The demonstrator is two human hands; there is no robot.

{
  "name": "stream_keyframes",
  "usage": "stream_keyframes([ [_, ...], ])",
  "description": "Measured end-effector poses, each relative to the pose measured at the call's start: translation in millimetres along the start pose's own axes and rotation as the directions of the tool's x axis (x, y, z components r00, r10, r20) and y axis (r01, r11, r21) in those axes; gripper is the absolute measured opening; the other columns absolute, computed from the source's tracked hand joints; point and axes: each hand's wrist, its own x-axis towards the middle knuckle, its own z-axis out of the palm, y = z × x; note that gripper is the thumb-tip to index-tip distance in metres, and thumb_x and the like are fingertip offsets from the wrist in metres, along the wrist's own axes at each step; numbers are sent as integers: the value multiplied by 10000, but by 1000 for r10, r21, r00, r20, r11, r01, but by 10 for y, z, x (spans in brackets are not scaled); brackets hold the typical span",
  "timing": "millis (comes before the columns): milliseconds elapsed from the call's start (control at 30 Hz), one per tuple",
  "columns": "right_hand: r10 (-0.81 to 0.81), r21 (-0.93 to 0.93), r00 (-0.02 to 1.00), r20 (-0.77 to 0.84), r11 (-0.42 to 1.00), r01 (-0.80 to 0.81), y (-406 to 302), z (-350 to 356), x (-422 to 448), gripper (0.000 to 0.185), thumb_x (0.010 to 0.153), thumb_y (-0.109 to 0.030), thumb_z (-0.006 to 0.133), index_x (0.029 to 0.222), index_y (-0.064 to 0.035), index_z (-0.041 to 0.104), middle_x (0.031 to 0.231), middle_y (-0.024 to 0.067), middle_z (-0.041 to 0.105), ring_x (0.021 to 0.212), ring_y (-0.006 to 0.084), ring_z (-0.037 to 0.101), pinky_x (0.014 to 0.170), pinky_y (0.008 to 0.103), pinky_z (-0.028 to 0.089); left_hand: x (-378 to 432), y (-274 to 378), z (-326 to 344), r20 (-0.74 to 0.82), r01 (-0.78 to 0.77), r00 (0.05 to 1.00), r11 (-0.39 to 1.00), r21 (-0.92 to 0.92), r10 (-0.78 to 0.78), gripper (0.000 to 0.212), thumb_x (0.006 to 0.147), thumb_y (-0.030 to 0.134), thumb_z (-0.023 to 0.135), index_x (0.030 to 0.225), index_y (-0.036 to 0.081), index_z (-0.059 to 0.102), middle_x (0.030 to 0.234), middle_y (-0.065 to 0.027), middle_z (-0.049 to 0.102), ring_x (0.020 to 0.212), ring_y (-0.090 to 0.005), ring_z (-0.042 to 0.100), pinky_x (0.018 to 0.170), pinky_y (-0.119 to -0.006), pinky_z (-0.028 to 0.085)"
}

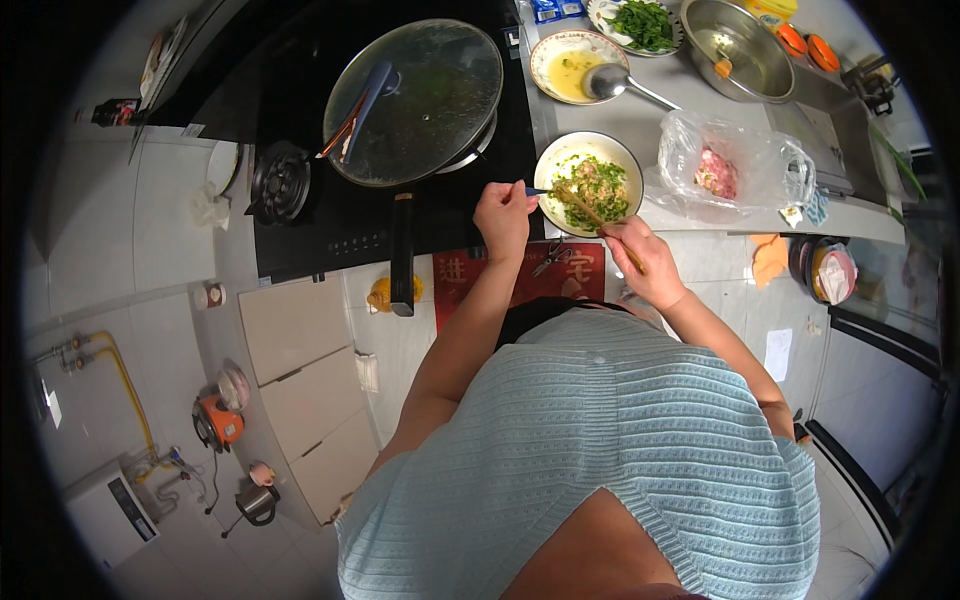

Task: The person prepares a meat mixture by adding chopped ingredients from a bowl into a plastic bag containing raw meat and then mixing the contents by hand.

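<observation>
A white bowl [550, 154] with a dark rim stands at the front edge of the counter, holding minced meat mixed with chopped greens [600, 184]. My right hand [646, 259] grips wooden chopsticks [592, 214], whose tips rest in the mixture. At the bowl's left rim, my left hand [506, 214] pinches a small blue utensil handle [535, 192]; its other end cannot be made out. Right of the bowl, an open clear plastic bag [679, 142] contains raw minced meat [716, 172].
A lidded frying pan [420, 97] sits on the black cooktop [322, 240], its handle [403, 247] jutting forward. Behind the bowl are a plate of beaten egg [566, 71] with a metal ladle [606, 81], a plate of chopped greens [641, 26] and a steel basin [739, 52].
</observation>
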Motion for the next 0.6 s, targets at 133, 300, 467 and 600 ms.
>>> stream_keyframes([
  [133, 49, -150, 997, -54, 987, -57, 35, -17, 10, 117, 850, -62, 619, 964, -61, 592, 908, 123, 591, 724, 343, 615, 604, 409, 505, 20, -29, -1, -10, 1, 1000, 998, -68, -2, 124, 895, 40, 598, 830, -41, 533, 742, -138, 649, 643, -179, 675, 602, -279, 591],
  [300, 84, -209, 994, -70, 973, -97, -14, -94, -60, 100, 866, -51, 606, 966, -51, 599, 881, 123, 601, 705, 332, 616, 601, 389, 501, 46, -185, 18, -38, -56, 998, 986, -156, 51, 112, 900, 34, 594, 844, -35, 525, 762, -114, 637, 675, -175, 673, 648, -288, 594],
  [467, 77, -57, 996, 45, 996, -74, -11, -97, -141, 119, 868, -54, 605, 987, -50, 619, 894, 123, 613, 741, 326, 620, 637, 367, 506, 74, -264, 84, -40, -49, 998, 967, -249, 40, 108, 902, 32, 590, 856, -41, 526, 793, -105, 621, 702, -173, 672, 670, -283, 591],
  [600, 33, -52, 996, 78, 998, -29, 11, -133, -136, 114, 864, -93, 614, 977, -77, 623, 905, 99, 618, 734, 330, 621, 616, 388, 506, 98, -248, 123, -28, -50, 999, 962, -270, 44, 103, 905, 33, 581, 881, -45, 519, 824, -113, 619, 721, -185, 674, 684, -287, 592],
])
